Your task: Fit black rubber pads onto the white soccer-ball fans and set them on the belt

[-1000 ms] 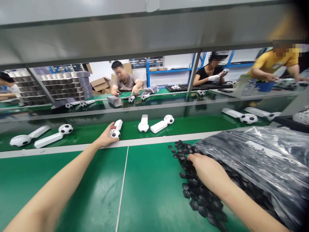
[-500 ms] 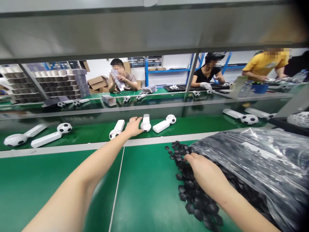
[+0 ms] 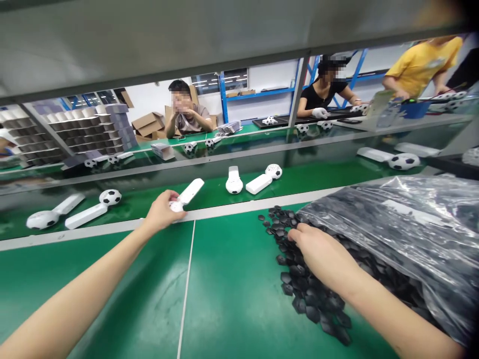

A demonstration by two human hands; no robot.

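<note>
My left hand (image 3: 164,212) is closed round the ball end of a white device (image 3: 192,191), whose long handle points up and to the right over the belt's near edge. Over a heap of small black pieces (image 3: 299,271) on the green table is my right hand (image 3: 312,244), fingertips pinched together among them; whether a piece is between them is hidden. Just right of the held device, a white device with a football-patterned ball (image 3: 234,185) lies on the green belt, and another one (image 3: 264,180) lies beside it.
A clear plastic bag of black pieces (image 3: 396,224) covers the right side. More ball devices lie on the belt at left (image 3: 93,209) and right (image 3: 402,160). A metal shelf (image 3: 157,45) spans overhead. Across the line sit people (image 3: 189,117), with stacked cartons (image 3: 90,132) at far left.
My left hand has moved left from the middle device and taken hold of the one beside it, now raised at its handle. My right hand stays at the black pieces. The view has tilted slightly.
</note>
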